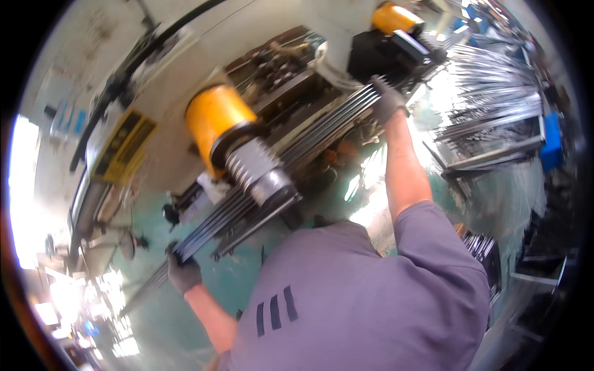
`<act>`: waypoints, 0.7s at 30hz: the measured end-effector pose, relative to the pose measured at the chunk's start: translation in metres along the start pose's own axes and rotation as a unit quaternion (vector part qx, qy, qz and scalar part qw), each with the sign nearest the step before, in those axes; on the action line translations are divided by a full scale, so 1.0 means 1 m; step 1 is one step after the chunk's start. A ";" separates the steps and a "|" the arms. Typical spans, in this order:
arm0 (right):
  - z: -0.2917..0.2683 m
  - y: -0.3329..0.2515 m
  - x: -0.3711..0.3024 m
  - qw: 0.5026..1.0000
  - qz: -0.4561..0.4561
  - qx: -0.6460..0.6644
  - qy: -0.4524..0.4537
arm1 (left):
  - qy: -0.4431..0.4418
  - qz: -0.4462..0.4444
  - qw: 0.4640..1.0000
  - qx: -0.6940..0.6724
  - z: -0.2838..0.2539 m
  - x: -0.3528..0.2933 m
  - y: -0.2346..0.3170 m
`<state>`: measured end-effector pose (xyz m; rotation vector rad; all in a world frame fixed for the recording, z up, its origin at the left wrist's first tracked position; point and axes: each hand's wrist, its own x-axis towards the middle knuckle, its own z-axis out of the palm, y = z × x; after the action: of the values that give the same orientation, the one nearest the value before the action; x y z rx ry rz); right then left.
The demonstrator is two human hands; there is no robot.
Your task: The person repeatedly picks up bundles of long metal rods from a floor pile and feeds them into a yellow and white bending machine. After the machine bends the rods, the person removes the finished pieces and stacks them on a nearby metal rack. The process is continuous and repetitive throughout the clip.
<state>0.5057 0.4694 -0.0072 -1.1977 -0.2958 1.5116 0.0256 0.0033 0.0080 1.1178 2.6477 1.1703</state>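
Observation:
I hold a bundle of long thin metal rods (322,133) with both hands, and it runs slantwise under a yellow machine head. My left hand (182,269), in a dark grey glove, grips the lower left end of the bundle. My right hand (387,99), also gloved, clamps the bundle near its upper right end, next to a black machine block (383,52). Between my hands a yellow cylinder (216,120) with a ribbed silver piston (260,170) presses down at the rods. My grey shirt fills the lower middle of the view.
A cream-coloured press body (179,68) with a yellow plate and a black hose stands behind the rods. More shiny rods (489,93) lie stacked at the upper right beside a blue box (550,142). The floor (241,290) is green and wet-looking.

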 end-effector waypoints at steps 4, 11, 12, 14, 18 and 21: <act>0.032 0.034 -0.076 0.997 -0.067 -0.042 -0.026 | -0.002 -0.257 0.695 -0.671 0.015 0.000 0.003; 0.040 0.073 -0.107 0.994 -0.055 -0.057 -0.074 | -0.033 -0.339 0.636 -0.693 0.028 -0.014 0.059; 0.030 0.068 -0.087 0.993 -0.064 -0.073 -0.073 | -0.033 -0.338 0.634 -0.695 0.025 -0.015 0.068; 0.022 0.056 -0.069 0.992 -0.056 -0.072 -0.091 | -0.034 -0.319 0.615 -0.720 0.020 -0.017 0.065; 0.014 0.033 -0.036 0.994 -0.024 -0.040 -0.095 | 0.006 -0.282 0.568 -0.773 0.016 -0.029 0.035; -0.016 0.014 0.010 0.977 -0.064 -0.114 -0.166 | 0.072 -0.273 0.533 -0.797 0.002 -0.035 0.033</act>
<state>0.5111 0.4663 -0.0297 -1.0749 -0.7732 1.5919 0.0714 -0.0024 0.0201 -0.2186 0.6615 2.3491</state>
